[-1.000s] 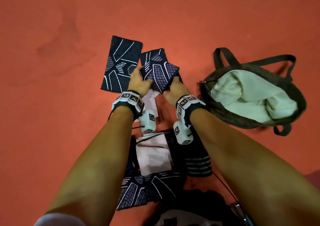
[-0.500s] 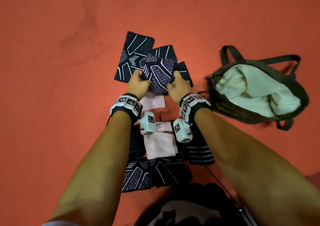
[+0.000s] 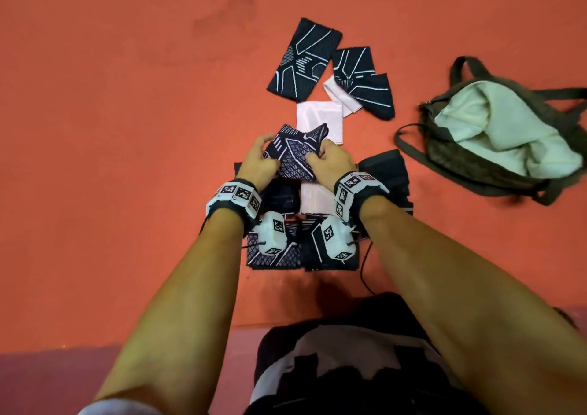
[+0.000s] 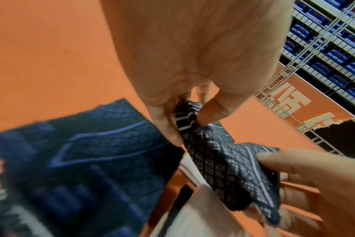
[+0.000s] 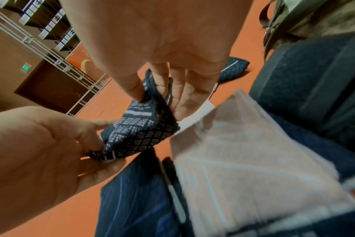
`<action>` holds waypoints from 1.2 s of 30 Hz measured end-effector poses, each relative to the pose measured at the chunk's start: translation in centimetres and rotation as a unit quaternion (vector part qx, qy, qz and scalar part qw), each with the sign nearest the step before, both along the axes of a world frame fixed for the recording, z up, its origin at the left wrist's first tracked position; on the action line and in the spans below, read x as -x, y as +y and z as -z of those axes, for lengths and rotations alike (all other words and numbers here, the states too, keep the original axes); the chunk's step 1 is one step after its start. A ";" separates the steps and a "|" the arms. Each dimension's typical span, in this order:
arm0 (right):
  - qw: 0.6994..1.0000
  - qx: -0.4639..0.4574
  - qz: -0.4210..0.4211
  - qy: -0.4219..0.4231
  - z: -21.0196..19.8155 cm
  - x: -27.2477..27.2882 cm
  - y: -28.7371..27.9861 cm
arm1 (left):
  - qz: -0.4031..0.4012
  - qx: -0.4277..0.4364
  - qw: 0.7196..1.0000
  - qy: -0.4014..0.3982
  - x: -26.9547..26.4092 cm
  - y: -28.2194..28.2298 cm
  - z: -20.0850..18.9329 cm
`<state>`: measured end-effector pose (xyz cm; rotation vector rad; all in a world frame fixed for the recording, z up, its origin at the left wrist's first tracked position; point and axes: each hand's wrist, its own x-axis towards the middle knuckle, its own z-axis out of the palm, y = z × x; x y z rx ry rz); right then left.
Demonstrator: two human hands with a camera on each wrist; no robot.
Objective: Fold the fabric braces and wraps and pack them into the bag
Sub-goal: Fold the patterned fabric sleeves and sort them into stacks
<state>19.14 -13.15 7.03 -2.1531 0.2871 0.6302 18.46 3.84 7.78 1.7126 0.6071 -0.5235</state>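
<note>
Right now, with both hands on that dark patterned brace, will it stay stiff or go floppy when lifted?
Likely floppy: the dark patterned brace already bunches and sags between the left hand and right hand. Probably light, since finger pinches hold it. The knit looks grippy, unlikely to slip.

My left hand and my right hand both hold a dark wrap above the red floor. More wraps lie flat. The green bag sits open on my right.

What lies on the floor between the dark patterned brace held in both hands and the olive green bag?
In the head view, only bare orange floor separates the held dark patterned brace from the olive green bag.
</note>
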 end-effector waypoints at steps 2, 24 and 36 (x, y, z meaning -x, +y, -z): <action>1.000 0.003 -0.019 0.004 -0.1 2.1 0.8 | 0.011 -0.013 1.000 -0.006 2.7 0.9 -0.4; 0.998 0.030 -0.047 0.023 -2.4 14.5 1.8 | 0.001 -0.031 0.997 -0.068 17.0 4.2 -0.2; 0.989 0.059 -0.130 0.036 -2.7 15.7 0.9 | -0.053 0.096 0.992 -0.058 18.4 2.3 -2.1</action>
